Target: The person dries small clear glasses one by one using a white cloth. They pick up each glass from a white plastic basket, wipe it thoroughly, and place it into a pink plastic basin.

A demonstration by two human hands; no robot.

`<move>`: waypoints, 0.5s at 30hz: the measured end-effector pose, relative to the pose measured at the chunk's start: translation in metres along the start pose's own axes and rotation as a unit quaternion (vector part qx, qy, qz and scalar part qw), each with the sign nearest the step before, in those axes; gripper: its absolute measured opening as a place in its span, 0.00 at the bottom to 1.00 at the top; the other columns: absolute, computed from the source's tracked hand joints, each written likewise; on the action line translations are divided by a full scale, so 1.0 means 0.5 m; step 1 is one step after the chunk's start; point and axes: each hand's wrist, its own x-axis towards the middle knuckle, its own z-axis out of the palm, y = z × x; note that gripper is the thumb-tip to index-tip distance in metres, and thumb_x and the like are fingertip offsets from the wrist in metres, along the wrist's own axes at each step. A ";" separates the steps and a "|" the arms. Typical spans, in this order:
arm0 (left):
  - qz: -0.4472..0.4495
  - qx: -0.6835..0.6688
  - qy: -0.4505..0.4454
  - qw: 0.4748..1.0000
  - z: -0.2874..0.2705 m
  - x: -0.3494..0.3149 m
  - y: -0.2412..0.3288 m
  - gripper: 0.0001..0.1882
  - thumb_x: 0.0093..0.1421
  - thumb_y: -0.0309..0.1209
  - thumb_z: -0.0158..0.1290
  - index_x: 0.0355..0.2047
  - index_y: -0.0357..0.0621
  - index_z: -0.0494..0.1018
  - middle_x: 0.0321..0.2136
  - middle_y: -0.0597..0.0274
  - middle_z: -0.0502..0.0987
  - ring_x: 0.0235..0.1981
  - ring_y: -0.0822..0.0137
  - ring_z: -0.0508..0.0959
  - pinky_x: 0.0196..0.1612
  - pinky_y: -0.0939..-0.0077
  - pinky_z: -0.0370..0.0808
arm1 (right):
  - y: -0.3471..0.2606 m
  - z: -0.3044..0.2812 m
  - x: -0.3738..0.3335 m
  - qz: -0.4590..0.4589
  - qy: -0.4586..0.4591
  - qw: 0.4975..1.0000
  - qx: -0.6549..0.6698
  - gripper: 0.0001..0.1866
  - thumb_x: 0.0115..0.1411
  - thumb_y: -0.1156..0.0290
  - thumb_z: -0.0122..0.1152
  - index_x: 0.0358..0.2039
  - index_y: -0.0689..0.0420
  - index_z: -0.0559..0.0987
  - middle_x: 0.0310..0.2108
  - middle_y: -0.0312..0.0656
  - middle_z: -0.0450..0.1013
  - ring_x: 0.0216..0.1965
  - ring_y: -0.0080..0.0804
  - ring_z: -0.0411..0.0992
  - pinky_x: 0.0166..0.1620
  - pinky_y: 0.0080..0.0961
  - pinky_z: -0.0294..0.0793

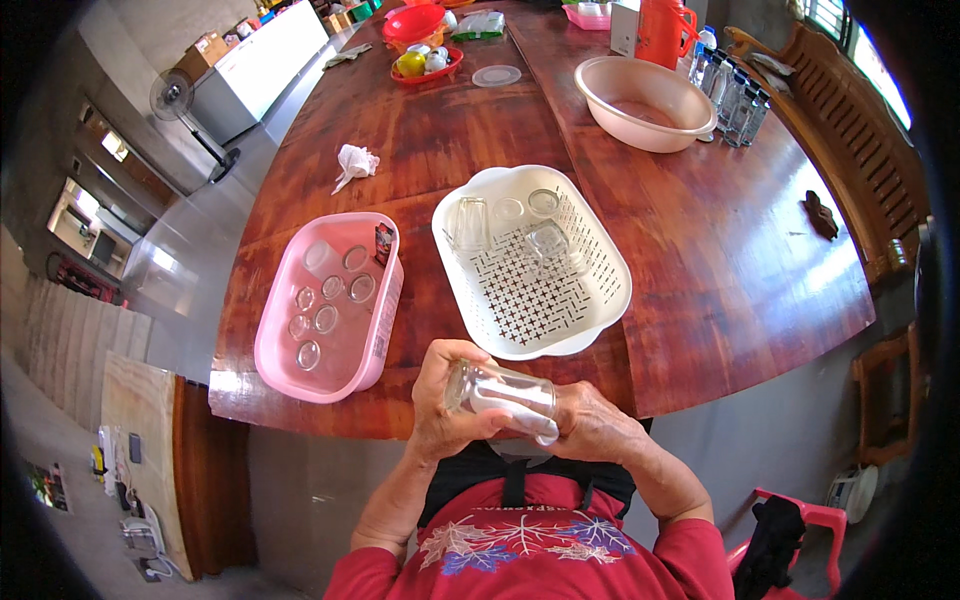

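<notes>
My left hand (440, 405) is closed around one end of a clear glass jar (522, 383), which lies on its side in the air just before the table's near edge. At its other end is my right hand (598, 422), fingers bent around a white cloth or tissue (522, 412) that runs along the jar; whether part of it is inside the glass is hard to tell. Beyond my hands sits a white slotted basket (490, 312) with several clear glass pieces in it. On its left, a pink basin (338, 381) holds several small round glass pieces.
A crumpled white tissue (356, 166) lies on the wooden table (690, 270). Farther back are a large pale basin (640, 130), a red thermos jug (661, 35), several dark-capped bottles (740, 110) and a red fruit tray (430, 73). A pink chair (825, 520) stands at lower right.
</notes>
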 end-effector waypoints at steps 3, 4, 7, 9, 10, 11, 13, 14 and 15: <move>0.021 -0.004 0.010 1.000 -0.003 0.004 -0.004 0.35 0.39 0.34 0.71 0.44 0.41 0.61 0.34 0.61 0.72 0.36 0.73 0.73 0.39 0.80 0.72 | -0.010 0.005 0.010 0.010 0.050 0.998 0.028 0.28 0.48 0.76 0.61 0.53 0.50 0.70 0.32 0.47 0.75 0.30 0.42 0.75 0.35 0.31 0.74; 0.025 -0.004 0.012 1.000 -0.002 0.007 -0.002 0.35 0.39 0.33 0.71 0.44 0.41 0.62 0.35 0.60 0.72 0.36 0.73 0.73 0.39 0.79 0.72 | -0.003 0.010 0.010 0.015 0.027 0.994 0.107 0.29 0.48 0.76 0.61 0.53 0.50 0.70 0.33 0.47 0.75 0.30 0.40 0.75 0.35 0.29 0.73; 0.039 -0.005 -0.047 0.998 -0.012 0.005 -0.007 0.37 0.38 0.33 0.72 0.45 0.41 0.62 0.35 0.59 0.72 0.37 0.70 0.74 0.40 0.77 0.73 | 0.016 0.011 0.005 0.046 -0.074 0.934 0.346 0.28 0.49 0.76 0.63 0.53 0.54 0.70 0.34 0.40 0.76 0.32 0.27 0.74 0.38 0.22 0.72; 0.050 -0.024 -0.076 0.996 -0.011 0.005 -0.006 0.39 0.37 0.33 0.72 0.46 0.40 0.61 0.35 0.57 0.72 0.37 0.68 0.74 0.40 0.75 0.73 | 0.017 0.006 0.000 0.083 -0.135 0.886 0.436 0.29 0.48 0.76 0.64 0.53 0.58 0.69 0.33 0.34 0.73 0.33 0.22 0.71 0.37 0.21 0.70; 0.057 -0.039 -0.084 0.994 -0.005 0.009 -0.005 0.40 0.36 0.33 0.72 0.47 0.40 0.60 0.35 0.56 0.73 0.37 0.67 0.74 0.41 0.74 0.73 | 0.022 0.014 -0.004 0.084 -0.144 0.838 0.520 0.30 0.48 0.76 0.64 0.53 0.58 0.68 0.32 0.34 0.73 0.32 0.22 0.71 0.37 0.21 0.70; 0.064 -0.055 -0.091 0.992 0.001 0.014 -0.004 0.41 0.36 0.32 0.72 0.47 0.40 0.59 0.35 0.55 0.73 0.38 0.66 0.75 0.41 0.72 0.73 | 0.031 0.029 -0.012 0.086 -0.150 0.782 0.599 0.31 0.47 0.77 0.64 0.54 0.59 0.67 0.32 0.35 0.72 0.32 0.21 0.70 0.36 0.21 0.70; 0.072 -0.079 -0.109 0.988 0.000 0.021 -0.010 0.43 0.36 0.31 0.72 0.49 0.39 0.57 0.37 0.54 0.73 0.39 0.64 0.75 0.43 0.70 0.73 | 0.026 0.044 -0.014 0.071 -0.126 0.717 0.682 0.34 0.45 0.79 0.64 0.55 0.61 0.65 0.30 0.35 0.70 0.30 0.20 0.68 0.34 0.20 0.68; 0.051 -0.086 -0.087 0.991 -0.001 0.020 -0.014 0.43 0.37 0.30 0.72 0.49 0.39 0.57 0.38 0.54 0.73 0.40 0.64 0.75 0.43 0.70 0.73 | 0.025 0.045 -0.012 0.064 -0.098 0.741 0.662 0.34 0.45 0.78 0.64 0.55 0.60 0.65 0.31 0.35 0.70 0.30 0.20 0.68 0.35 0.20 0.68; 0.031 -0.094 -0.066 0.993 -0.002 0.017 -0.017 0.42 0.37 0.30 0.72 0.49 0.39 0.57 0.39 0.54 0.73 0.41 0.64 0.74 0.44 0.70 0.73 | 0.024 0.045 -0.012 0.057 -0.069 0.763 0.640 0.34 0.45 0.78 0.64 0.55 0.60 0.65 0.31 0.35 0.70 0.31 0.21 0.68 0.35 0.20 0.68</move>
